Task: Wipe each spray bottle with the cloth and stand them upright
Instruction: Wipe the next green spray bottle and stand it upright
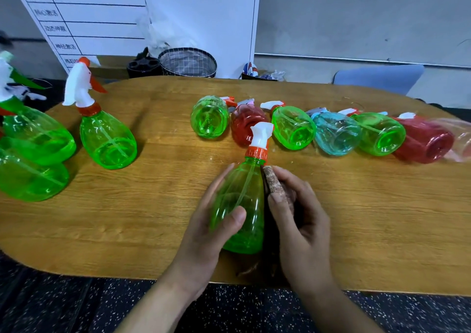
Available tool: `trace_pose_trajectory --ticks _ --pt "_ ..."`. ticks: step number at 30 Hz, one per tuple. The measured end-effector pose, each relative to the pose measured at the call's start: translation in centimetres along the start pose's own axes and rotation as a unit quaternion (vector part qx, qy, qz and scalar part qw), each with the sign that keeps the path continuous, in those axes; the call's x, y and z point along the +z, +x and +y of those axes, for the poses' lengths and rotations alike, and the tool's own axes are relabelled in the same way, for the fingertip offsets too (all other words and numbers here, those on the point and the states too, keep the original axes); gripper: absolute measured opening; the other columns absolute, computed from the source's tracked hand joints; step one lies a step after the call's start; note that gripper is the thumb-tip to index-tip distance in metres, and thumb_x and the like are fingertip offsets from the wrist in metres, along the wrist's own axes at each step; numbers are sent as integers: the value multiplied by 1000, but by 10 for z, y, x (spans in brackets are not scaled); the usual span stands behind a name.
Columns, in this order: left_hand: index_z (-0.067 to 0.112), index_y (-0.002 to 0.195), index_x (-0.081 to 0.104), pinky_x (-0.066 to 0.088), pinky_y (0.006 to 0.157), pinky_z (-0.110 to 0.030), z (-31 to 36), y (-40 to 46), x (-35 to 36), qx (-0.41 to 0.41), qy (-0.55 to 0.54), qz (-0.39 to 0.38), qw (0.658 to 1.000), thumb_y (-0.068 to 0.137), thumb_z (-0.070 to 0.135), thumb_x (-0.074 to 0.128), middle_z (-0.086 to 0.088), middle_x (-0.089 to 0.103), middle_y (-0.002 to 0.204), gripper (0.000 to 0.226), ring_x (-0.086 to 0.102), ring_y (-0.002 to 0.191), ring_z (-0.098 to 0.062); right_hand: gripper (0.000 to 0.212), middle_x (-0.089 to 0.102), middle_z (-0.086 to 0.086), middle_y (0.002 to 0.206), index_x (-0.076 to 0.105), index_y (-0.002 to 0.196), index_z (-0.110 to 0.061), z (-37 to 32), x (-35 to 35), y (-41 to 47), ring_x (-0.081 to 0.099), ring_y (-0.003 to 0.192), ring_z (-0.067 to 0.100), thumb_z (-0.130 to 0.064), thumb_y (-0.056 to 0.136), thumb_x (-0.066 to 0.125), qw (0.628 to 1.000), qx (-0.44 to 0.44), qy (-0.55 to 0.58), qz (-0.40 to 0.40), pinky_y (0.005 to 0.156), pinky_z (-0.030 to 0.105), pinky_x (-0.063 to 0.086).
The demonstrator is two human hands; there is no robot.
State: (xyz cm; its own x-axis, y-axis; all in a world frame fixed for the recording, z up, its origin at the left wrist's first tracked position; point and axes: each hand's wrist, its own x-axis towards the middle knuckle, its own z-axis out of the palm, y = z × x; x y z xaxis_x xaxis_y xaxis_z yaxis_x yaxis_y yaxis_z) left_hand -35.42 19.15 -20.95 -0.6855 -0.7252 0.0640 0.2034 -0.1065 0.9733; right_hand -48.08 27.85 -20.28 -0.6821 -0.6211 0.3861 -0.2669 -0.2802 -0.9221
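My left hand (204, 220) grips a green spray bottle (243, 205) with an orange collar and white head, held above the table's near edge with its nozzle pointing away from me. My right hand (298, 220) holds a brown cloth (274, 183) pressed against the bottle's right side. Three green bottles (107, 139) stand upright at the left. Several bottles lie on their sides in a row at the back right: green (210, 121), red (246, 129), green (293, 129), blue (336, 134), green (379, 134), red (425, 141).
The wooden table (153, 205) has a rounded near-left corner. Behind it stand a mesh basket (187, 62), a white board with printed rows (96, 21) and a blue chair (379, 78). Dark speckled floor lies below the table edge.
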Motion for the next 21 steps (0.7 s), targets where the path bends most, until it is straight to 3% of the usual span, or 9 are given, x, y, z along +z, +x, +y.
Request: trace_pose_trajectory --ticks 2,7,10,13,16,21 --pt "50 150 54 39 122 -60 0 0 0 -1 1 -2 1000 74 67 87 9 55 159 85 51 149 -19 36 70 -1 124 69 133 -23 2 -1 0 65 118 25 -31 99 61 1000 7 4 2 101 46 53" --pt "51 152 51 36 124 -58 -1 1 -1 8 25 3 1000 76 72 82 14 51 162 85 46 152 -15 33 69 -3 122 69 133 -27 3 -1 1 65 117 25 -28 102 58 1000 -9 -17 3 102 53 52" --pt "51 153 50 42 121 -60 -2 0 -2 -2 4 -5 1000 79 70 81 14 49 163 83 46 152 -16 32 69 -7 121 69 132 -30 -2 -5 8 63 116 24 -26 103 56 997 -63 -53 6 99 40 50" --pt "56 151 50 47 116 -60 -2 -2 -2 -16 -9 -19 1000 93 57 68 15 49 163 61 48 151 -17 32 66 2 116 68 133 -20 -9 -9 17 61 110 13 -22 104 52 989 -107 -101 22 95 20 44" --pt "51 153 51 33 125 -61 -7 -1 -1 -2 18 -35 999 101 51 58 13 46 166 52 39 157 -17 34 61 4 110 68 134 -20 -11 -7 20 59 103 9 -25 106 49 982 -113 -152 5 92 15 42" --pt "44 153 54 28 128 -59 -10 -1 -4 -5 7 -25 1000 107 38 53 9 49 165 47 41 156 -18 35 50 -1 97 74 130 -24 -11 -5 17 55 93 9 -33 105 51 960 -132 -235 -76 81 11 41"
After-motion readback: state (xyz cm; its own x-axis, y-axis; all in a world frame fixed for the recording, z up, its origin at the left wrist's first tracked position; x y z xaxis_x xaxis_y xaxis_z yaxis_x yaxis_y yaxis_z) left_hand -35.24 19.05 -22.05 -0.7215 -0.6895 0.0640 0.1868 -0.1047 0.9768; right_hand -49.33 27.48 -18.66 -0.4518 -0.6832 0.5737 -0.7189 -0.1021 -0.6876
